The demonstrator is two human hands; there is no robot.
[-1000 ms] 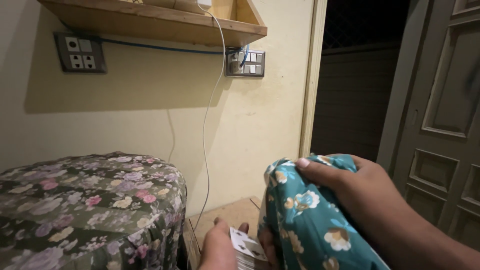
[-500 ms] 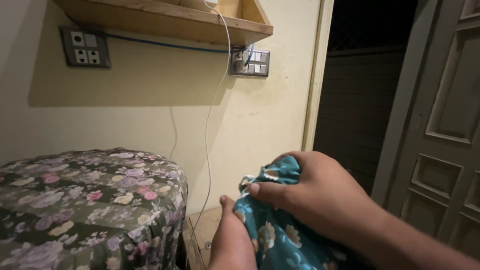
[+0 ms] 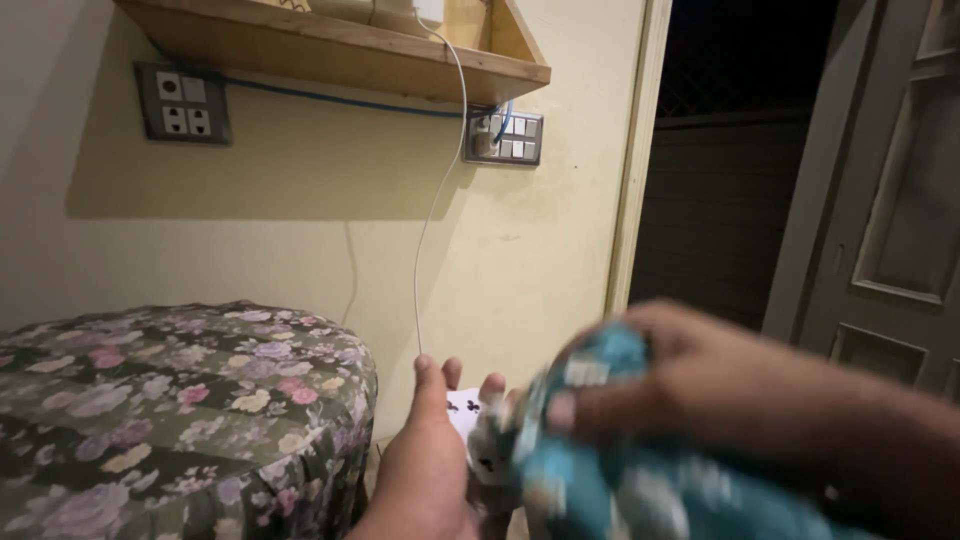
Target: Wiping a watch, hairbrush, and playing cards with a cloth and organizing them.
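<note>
My left hand [image 3: 425,470] is low in the middle of the view, holding a stack of playing cards [image 3: 465,415] with the top card's black club marks showing. My right hand [image 3: 700,385], blurred by motion, grips a teal cloth with a flower print [image 3: 620,490] just right of the cards. The cloth touches or overlaps the right edge of the cards; its lower part runs out of the frame.
A rounded piece covered in dark floral fabric [image 3: 170,400] stands at the left. A wooden shelf [image 3: 340,45], wall sockets [image 3: 185,100], a switch panel [image 3: 510,137] and a hanging white cable [image 3: 430,220] are on the cream wall. An open grey door [image 3: 880,200] is at the right.
The cards were covered by the cloth half a second ago and now show again in my left hand, which has risen. My right hand with the cloth is moving fast and looks blurred.
</note>
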